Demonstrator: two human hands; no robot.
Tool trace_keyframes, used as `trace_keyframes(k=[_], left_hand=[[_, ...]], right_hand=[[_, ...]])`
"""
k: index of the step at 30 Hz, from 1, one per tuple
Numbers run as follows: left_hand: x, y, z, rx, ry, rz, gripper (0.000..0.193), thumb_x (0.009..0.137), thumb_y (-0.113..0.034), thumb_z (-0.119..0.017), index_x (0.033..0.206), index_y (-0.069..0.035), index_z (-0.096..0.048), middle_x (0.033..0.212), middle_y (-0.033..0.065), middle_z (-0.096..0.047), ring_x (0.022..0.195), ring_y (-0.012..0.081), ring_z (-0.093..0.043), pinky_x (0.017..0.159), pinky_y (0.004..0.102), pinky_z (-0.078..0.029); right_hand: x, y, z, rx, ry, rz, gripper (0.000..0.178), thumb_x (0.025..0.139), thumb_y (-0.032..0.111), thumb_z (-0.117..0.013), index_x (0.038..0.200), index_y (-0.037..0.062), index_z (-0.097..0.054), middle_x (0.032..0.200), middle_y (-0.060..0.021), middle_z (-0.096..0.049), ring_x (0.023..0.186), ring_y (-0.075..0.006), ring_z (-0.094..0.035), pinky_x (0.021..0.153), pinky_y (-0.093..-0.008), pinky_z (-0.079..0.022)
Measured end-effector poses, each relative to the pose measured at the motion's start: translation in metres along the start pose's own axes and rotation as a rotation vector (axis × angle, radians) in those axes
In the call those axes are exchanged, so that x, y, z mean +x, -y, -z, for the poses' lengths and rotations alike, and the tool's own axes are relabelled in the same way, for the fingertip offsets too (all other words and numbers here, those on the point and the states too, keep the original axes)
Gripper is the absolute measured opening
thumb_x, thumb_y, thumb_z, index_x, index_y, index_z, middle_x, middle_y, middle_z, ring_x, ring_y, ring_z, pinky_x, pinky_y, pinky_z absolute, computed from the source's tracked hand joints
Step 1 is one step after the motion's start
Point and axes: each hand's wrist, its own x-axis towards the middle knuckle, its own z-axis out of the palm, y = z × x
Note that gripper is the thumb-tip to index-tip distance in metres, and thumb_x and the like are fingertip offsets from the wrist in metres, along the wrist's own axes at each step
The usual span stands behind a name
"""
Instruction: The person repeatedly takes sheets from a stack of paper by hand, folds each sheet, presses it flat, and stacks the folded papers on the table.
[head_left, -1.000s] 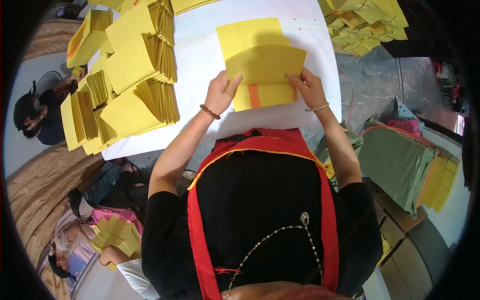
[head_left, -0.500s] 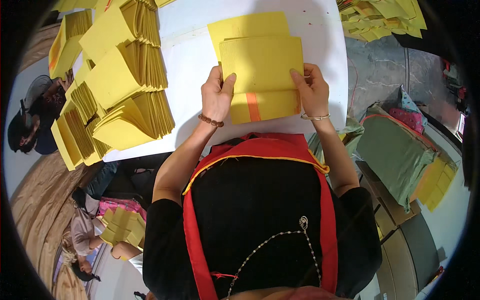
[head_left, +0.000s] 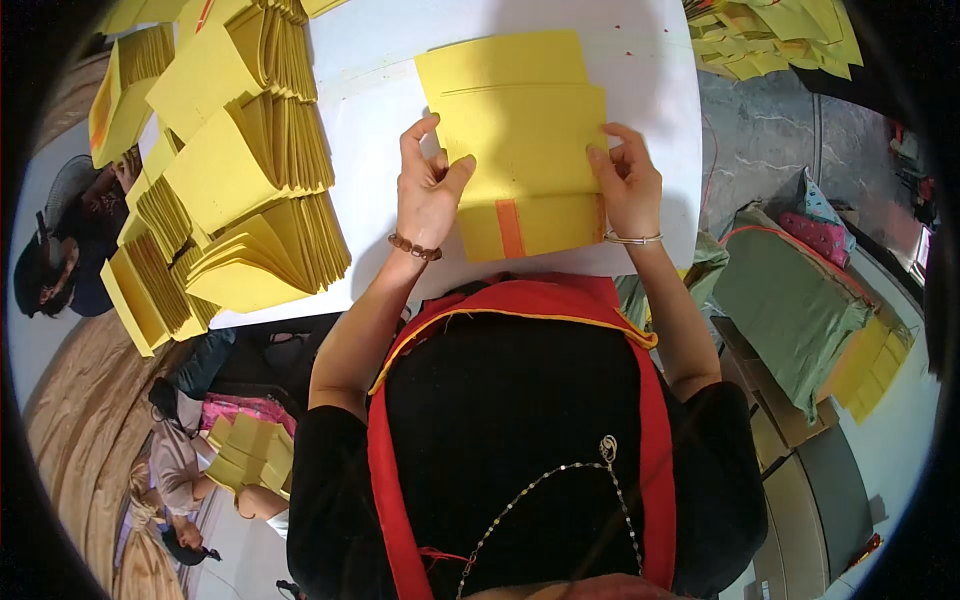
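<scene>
In front of me on the white table (head_left: pixel 370 150) lies a stack of yellow paper sheets (head_left: pixel 525 140), with another yellow sheet jutting out beyond its far edge. A folded yellow strip with an orange band (head_left: pixel 510 228) sits across the near end. My left hand (head_left: pixel 428 190) is at the stack's left side, its index finger raised and apart from the thumb, which is close to the paper's edge. My right hand (head_left: pixel 628 180) is at the right side, thumb and index finger apart and by the edge. Neither hand is wrapped round the paper.
Several fanned bundles of folded yellow paper (head_left: pixel 235 150) crowd the table's left. More yellow papers (head_left: pixel 780 40) are heaped at the far right. A green-covered bundle (head_left: pixel 790 300) stands right of me. One person (head_left: pixel 75 240) is at the left; another (head_left: pixel 180 480) sits at the lower left with yellow papers.
Both hands have loosened from the stack's sides, and the left index finger has lifted away. The stack appears slightly lower in view, nearer to me.
</scene>
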Motion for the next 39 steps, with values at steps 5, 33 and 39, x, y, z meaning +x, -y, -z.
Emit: trace_keyframes(k=[5,33,39], left_hand=[[-0.001,-0.003,0.004,0.092,0.069,-0.015,0.053,0.083,0.002,-0.054,0.129,-0.008,-0.029,0.068,0.0005,-0.057,0.052,0.0029,-0.042,0.046,0.0189,-0.031],[-0.014,-0.004,-0.018,1.023,0.498,-0.972,0.066,0.074,-0.042,-0.064,0.127,-0.008,-0.046,0.135,0.0111,-0.041,0.127,0.0296,-0.034,0.103,0.0467,-0.026],[-0.011,-0.007,-0.019,1.04,0.598,-0.929,0.057,0.078,-0.044,-0.058,0.119,-0.006,-0.052,0.132,0.0126,-0.044,0.125,0.0291,-0.036,0.103,0.0458,-0.026]], right_hand=[[0.0,0.002,0.001,-0.16,0.037,0.098,0.016,0.082,0.016,-0.061,0.096,0.0094,-0.065,0.067,-0.0065,-0.058,0.054,-0.0143,-0.052,0.054,-0.0272,-0.043],[-0.007,0.003,-0.008,-0.521,-0.055,0.441,0.033,0.078,0.027,-0.066,0.107,0.0115,-0.06,0.12,-0.0115,-0.051,0.102,-0.0274,-0.053,0.086,-0.0422,-0.041],[-0.021,0.006,-0.029,-0.777,0.285,0.846,0.057,0.089,0.049,-0.038,0.137,0.0193,-0.035,0.141,-0.0147,-0.031,0.133,-0.0295,-0.025,0.105,-0.0556,-0.01]])
